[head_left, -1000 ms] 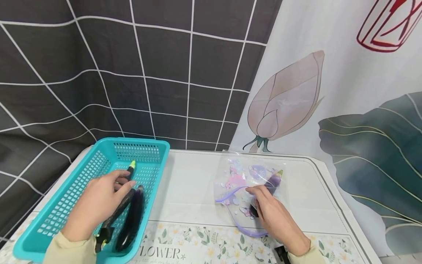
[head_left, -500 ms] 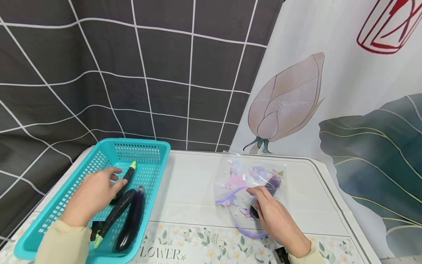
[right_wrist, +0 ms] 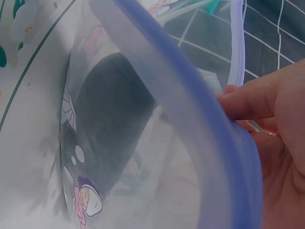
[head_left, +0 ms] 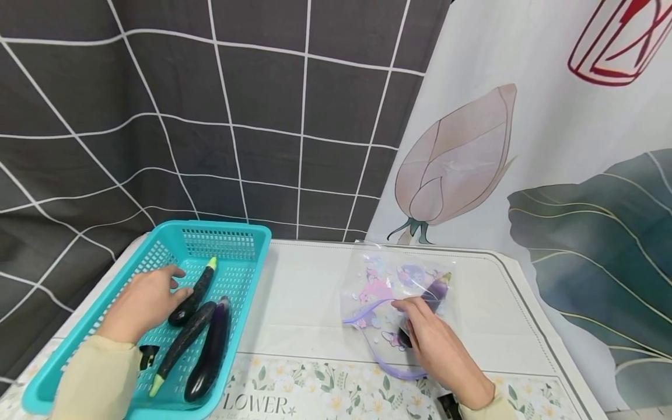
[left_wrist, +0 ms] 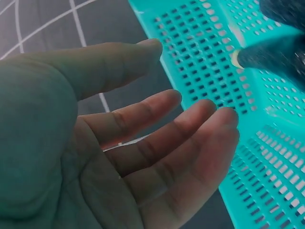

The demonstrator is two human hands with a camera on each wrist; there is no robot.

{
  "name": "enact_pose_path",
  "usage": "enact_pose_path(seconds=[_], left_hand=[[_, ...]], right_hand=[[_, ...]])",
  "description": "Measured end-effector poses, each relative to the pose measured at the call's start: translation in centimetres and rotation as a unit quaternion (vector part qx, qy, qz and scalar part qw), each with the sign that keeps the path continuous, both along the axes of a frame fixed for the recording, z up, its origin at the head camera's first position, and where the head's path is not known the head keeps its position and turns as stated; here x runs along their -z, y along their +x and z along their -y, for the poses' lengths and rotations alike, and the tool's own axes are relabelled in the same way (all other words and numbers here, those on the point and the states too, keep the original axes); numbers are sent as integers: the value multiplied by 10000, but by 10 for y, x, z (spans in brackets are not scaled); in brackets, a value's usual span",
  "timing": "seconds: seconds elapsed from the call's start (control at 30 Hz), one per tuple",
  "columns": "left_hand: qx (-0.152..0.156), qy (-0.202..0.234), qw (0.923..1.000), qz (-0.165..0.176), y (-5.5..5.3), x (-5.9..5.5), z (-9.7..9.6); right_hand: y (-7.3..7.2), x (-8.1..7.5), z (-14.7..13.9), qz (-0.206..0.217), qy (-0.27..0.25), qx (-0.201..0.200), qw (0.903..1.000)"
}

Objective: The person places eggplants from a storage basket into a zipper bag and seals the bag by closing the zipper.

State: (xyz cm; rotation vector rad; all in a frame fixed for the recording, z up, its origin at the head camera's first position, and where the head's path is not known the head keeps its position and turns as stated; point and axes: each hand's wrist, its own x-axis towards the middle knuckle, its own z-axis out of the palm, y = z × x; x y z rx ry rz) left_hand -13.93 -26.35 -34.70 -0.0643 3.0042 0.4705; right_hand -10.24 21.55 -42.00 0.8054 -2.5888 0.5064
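Note:
My left hand (head_left: 144, 303) hovers over the left side of a turquoise basket (head_left: 247, 268), fingers relaxed and holding nothing. Three dark eggplants lie in the basket: an eggplant with a green tip (head_left: 194, 300) close to my left thumb, a slim eggplant (head_left: 184, 338) in the middle, and a glossy eggplant (head_left: 210, 356) at the right. On the table, my right hand (head_left: 441, 350) pinches the purple-edged opening of a clear printed zip bag (head_left: 367, 280). Inside that bag lies another eggplant (head_left: 436, 291), partly hidden by the hand. The right wrist view shows the bag's mouth spread apart.
A white table mat (head_left: 304, 291) with a floral printed strip lies under the basket and bag. Behind stands a dark grid-patterned curtain (head_left: 262, 146), and a white curtain with plant prints (head_left: 472, 204) hangs at the right.
My left hand has drawn left and slightly back from the eggplants, uncovering the one with the green tip. My right hand and the bag stay in place.

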Motion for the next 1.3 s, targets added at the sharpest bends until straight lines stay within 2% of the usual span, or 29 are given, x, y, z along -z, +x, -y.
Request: enact_pose_path(seconds=[0.33, 0.53, 0.8, 1.1, 1.3], left_hand=[[210, -165, 9992, 292, -8, 6, 14], [192, -178, 9983, 527, -12, 12, 16], [262, -186, 9979, 567, -16, 18, 21], [180, -276, 9960, 830, -22, 25, 24], [266, -231, 9945, 988, -25, 30, 26]], right_hand=[[1, 0, 0, 10, 47, 84, 10000], [2, -2, 1, 121, 67, 150, 9998], [1, -2, 1, 104, 45, 83, 9999], [0, -2, 1, 172, 97, 153, 9997], [0, -2, 1, 151, 95, 131, 9998]])
